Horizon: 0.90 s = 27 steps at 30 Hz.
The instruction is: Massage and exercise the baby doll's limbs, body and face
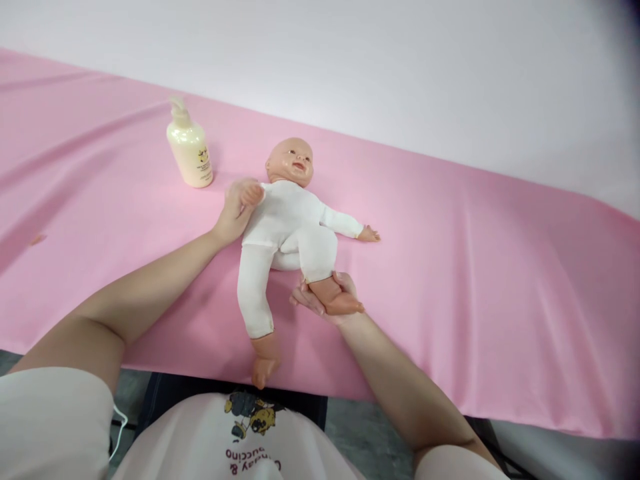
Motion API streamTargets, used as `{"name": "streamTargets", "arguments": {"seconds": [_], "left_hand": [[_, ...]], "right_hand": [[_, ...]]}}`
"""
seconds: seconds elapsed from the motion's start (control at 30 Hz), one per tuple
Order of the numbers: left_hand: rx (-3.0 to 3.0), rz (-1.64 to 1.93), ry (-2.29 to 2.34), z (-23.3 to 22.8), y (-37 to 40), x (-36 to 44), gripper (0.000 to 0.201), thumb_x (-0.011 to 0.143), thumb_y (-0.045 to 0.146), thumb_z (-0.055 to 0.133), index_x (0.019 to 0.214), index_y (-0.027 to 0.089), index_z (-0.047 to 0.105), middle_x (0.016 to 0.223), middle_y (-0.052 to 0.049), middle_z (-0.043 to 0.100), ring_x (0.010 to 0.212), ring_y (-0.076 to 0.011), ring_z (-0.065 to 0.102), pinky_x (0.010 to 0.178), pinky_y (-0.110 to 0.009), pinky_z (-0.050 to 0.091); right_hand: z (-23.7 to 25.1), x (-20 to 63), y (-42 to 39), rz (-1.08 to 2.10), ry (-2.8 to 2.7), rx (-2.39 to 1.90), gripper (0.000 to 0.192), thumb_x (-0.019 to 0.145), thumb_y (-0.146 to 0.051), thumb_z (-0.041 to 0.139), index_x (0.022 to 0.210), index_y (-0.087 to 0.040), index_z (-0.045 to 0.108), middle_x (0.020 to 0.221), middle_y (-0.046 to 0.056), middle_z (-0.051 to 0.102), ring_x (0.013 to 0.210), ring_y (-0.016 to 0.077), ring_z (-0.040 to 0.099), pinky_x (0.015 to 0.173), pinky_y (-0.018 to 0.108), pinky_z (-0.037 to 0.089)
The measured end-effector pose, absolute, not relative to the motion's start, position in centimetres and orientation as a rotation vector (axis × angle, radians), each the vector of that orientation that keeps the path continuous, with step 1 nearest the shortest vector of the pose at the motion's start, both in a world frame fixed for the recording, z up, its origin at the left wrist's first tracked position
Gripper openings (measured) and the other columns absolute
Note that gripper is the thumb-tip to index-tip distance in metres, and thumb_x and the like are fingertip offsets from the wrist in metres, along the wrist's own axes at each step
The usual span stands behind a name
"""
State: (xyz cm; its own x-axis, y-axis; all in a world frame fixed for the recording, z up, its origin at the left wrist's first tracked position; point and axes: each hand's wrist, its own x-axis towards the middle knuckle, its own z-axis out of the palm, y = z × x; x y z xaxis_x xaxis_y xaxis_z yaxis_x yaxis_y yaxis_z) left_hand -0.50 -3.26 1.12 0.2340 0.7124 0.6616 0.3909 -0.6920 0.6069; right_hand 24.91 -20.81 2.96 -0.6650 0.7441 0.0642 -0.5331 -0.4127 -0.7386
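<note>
A baby doll (285, 220) in a white bodysuit lies on its back on a table covered with a pink cloth (450, 267), head toward the far side. My left hand (234, 215) is closed around the doll's hand and wrist at the table's middle left. Palm up, my right hand (325, 300) holds the doll's bare foot, with that leg bent up at the knee. The doll's other leg stretches straight to the near edge, its foot hanging over. Its other arm lies out to the right on the cloth.
A cream pump bottle (189, 148) stands upright just left of the doll's head, close behind my left hand. The pink cloth has loose folds. A pale wall (400, 67) rises behind the table. The table's near edge is against my body.
</note>
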Motion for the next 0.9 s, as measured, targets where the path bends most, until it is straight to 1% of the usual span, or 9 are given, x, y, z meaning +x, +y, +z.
{"name": "streamTargets", "arguments": {"seconds": [0.1,0.23,0.37,0.43,0.5,0.57,0.67,0.77,0.9], "left_hand": [[1.945,1.519,1.062,0.1,-2.0,-0.8,0.067,0.096,0.077,0.041,0.134,0.022,0.050,0.131,-0.016,0.063,0.128,-0.0281,0.060,0.114,-0.049,0.047],[1.729,1.581,1.104,-1.0,-0.5,-1.2,0.063,0.095,0.077,0.043,0.130,0.025,0.048,0.121,-0.012,0.065,0.119,-0.0245,0.065,0.109,-0.046,0.052],[1.621,1.581,1.128,-1.9,0.3,-1.5,0.067,0.090,0.074,0.057,0.135,0.026,0.044,0.125,-0.013,0.062,0.119,-0.0254,0.064,0.106,-0.047,0.054],[1.603,1.579,1.145,-2.4,0.7,-1.6,0.072,0.089,0.072,0.061,0.140,0.027,0.040,0.129,-0.014,0.060,0.122,-0.0265,0.063,0.107,-0.048,0.054],[1.597,1.580,1.160,-2.7,0.9,-1.6,0.073,0.089,0.070,0.061,0.143,0.027,0.038,0.131,-0.015,0.059,0.123,-0.0269,0.063,0.107,-0.049,0.054],[1.603,1.578,1.169,-2.9,1.0,-1.6,0.071,0.091,0.069,0.058,0.144,0.026,0.037,0.131,-0.015,0.059,0.121,-0.0267,0.063,0.106,-0.049,0.055],[1.670,1.571,1.156,-2.6,0.6,-1.5,0.067,0.095,0.069,0.053,0.143,0.025,0.038,0.129,-0.015,0.062,0.119,-0.0254,0.065,0.106,-0.048,0.055],[1.804,1.554,1.091,-1.5,-0.5,-1.2,0.064,0.096,0.069,0.051,0.142,0.024,0.044,0.132,-0.015,0.065,0.126,-0.0253,0.064,0.112,-0.047,0.051],[2.051,1.461,0.977,0.4,-2.4,-0.7,0.060,0.101,0.063,0.045,0.142,0.021,0.051,0.145,-0.017,0.060,0.140,-0.0285,0.056,0.121,-0.050,0.044]], "right_hand": [[2.8,24.8,-21.0,2.142,-1.099,-0.177,0.059,0.086,-0.073,0.049,0.095,-0.017,0.067,0.047,-0.003,0.052,0.049,0.0123,0.045,0.079,0.036,0.050],[2.5,24.9,-22.0,2.237,-1.068,-0.147,0.059,0.083,-0.073,0.054,0.095,-0.017,0.066,0.052,-0.001,0.061,0.051,0.0124,0.052,0.085,0.036,0.053],[1.7,25.5,-22.6,2.576,-1.087,-0.075,0.060,0.072,-0.066,0.072,0.101,-0.015,0.065,0.071,0.006,0.073,0.063,0.0186,0.069,0.084,0.038,0.057],[1.4,25.7,-22.5,2.743,-1.116,-0.024,0.063,0.070,-0.062,0.078,0.109,-0.014,0.064,0.078,0.008,0.075,0.070,0.0223,0.074,0.083,0.039,0.059],[1.2,25.8,-22.2,2.808,-1.131,0.006,0.065,0.071,-0.059,0.080,0.114,-0.013,0.063,0.080,0.009,0.075,0.075,0.0245,0.076,0.083,0.040,0.059],[1.1,25.8,-22.0,2.804,-1.134,0.050,0.063,0.072,-0.057,0.080,0.113,-0.012,0.063,0.079,0.008,0.075,0.075,0.0246,0.076,0.085,0.041,0.059],[1.1,25.7,-22.0,2.763,-1.129,0.124,0.061,0.072,-0.062,0.077,0.106,-0.013,0.063,0.074,0.008,0.074,0.067,0.0218,0.074,0.085,0.040,0.058],[1.5,25.4,-22.2,2.586,-1.104,0.150,0.060,0.074,-0.067,0.069,0.103,-0.015,0.062,0.073,0.007,0.074,0.062,0.0187,0.069,0.084,0.038,0.056],[2.7,24.9,-22.2,2.244,-0.977,-0.190,0.062,0.081,-0.071,0.058,0.107,-0.015,0.063,0.058,0.000,0.064,0.055,0.0139,0.057,0.088,0.037,0.053]]}}
